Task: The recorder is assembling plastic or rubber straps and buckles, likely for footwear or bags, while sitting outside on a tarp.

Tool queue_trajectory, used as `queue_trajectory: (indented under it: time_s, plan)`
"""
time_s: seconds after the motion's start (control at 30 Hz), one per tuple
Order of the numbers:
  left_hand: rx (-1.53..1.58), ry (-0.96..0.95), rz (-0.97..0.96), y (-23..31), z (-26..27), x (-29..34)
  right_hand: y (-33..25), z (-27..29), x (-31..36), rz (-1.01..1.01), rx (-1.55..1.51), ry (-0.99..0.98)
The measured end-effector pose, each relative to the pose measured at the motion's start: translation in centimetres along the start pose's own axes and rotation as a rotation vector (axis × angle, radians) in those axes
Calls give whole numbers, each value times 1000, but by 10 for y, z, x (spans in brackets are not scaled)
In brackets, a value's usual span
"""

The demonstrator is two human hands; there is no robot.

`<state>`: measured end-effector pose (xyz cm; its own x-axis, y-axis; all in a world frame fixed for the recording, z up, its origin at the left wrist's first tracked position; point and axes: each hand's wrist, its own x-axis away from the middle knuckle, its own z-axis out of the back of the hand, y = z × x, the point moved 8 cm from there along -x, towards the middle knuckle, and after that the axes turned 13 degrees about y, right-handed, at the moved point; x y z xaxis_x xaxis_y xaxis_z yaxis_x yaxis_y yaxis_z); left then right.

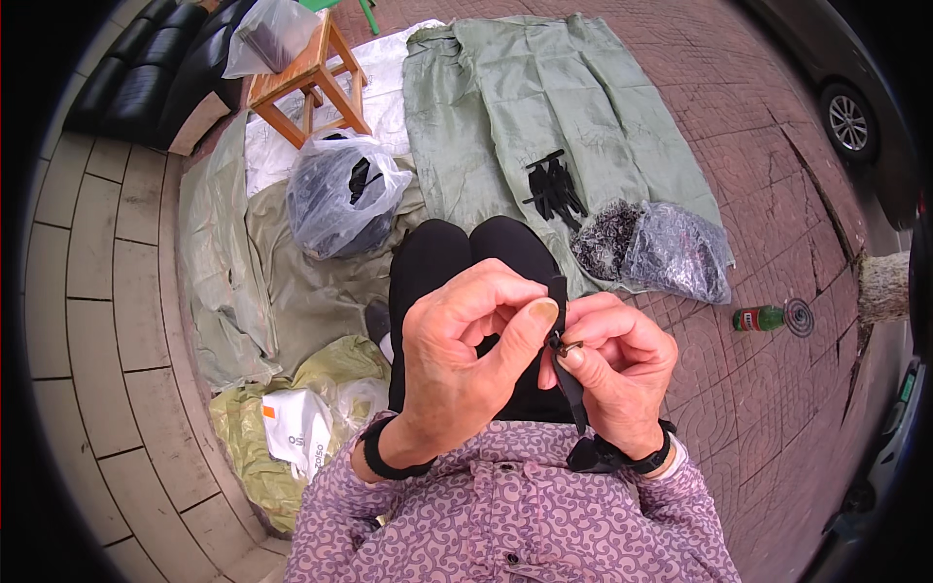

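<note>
Above my lap, my left hand (455, 352) pinches a narrow black fabric strap (573, 396) near its upper end, thumb against the fingers. My right hand (627, 361) is closed at the same spot, thumb and fingers around a small brass-coloured metal piece (570, 348) beside the strap. Whether that piece is fastened to the strap is too small to tell. The strap's lower end hangs down between my wrists. On the green sheet beyond my knees lies a bunch of black straps (556, 190). Next to it is a clear plastic bag (677, 255) with a heap of small dark pieces (604, 241) at its mouth.
A green sheet (486, 87) covers part of the brick paving. At left stand a wooden stool (321, 73) and a translucent bag of dark things (340, 209). A yellowish woven sack (243, 437) lies near my left side. To the right are a green bottle (763, 318) and a tree trunk (884, 289).
</note>
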<state>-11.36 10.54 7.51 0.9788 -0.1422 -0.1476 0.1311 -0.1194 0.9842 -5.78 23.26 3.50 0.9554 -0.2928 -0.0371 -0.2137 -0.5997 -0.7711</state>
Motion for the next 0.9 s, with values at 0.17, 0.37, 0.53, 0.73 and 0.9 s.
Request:
queue_trajectory:
  time_s: [0.17,0.37,0.53,0.73,0.9]
  plan:
    - [-59,-69,-3,2,1,-1,1,-2,1,7,38,-13]
    - [-70,-18,-18,4,4,2,-1,-6,3,-4,84,22]
    - [-24,62,16,1,9,3,3,-7,1,-11,85,70]
    - [-135,63,-71,5,13,2,2,-8,-3,-46,126,59]
    - [-340,38,-306,19,14,1,0,-12,-3,-80,161,52]
